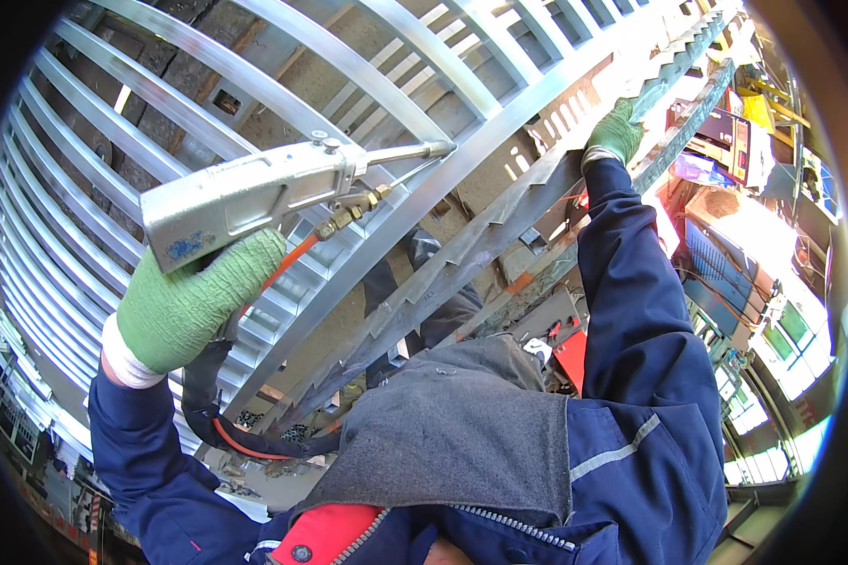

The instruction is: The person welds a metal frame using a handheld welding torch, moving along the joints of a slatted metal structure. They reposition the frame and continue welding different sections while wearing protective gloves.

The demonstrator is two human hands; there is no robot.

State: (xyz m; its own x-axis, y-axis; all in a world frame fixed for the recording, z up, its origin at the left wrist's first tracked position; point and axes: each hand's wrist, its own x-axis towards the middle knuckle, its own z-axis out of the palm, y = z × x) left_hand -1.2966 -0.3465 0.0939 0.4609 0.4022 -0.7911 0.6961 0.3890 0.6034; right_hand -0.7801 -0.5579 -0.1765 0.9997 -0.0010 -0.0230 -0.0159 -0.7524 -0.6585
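Observation:
My left hand [191,304], in a green textured work glove, is closed around the handle of a handheld welding gun [254,194] with a pale metal casing. The gun's nozzle tip points at a joint between a slat and the long rail of a silvery metal frame [396,205]. A thin wire guide and brass fittings with an orange hose [290,265] run under the gun. My right hand [615,134], gloved in green too, rests on a notched, saw-toothed steel bar [459,258]; whether its fingers grip the bar is unclear.
A black-sheathed cable [201,395] loops below my left hand towards my body. Another steel beam [685,131] runs beyond the notched bar. Several curved metal slats [177,113] fill the left side. A blue machine cabinet [714,272] and a red item [571,360] lie to the right.

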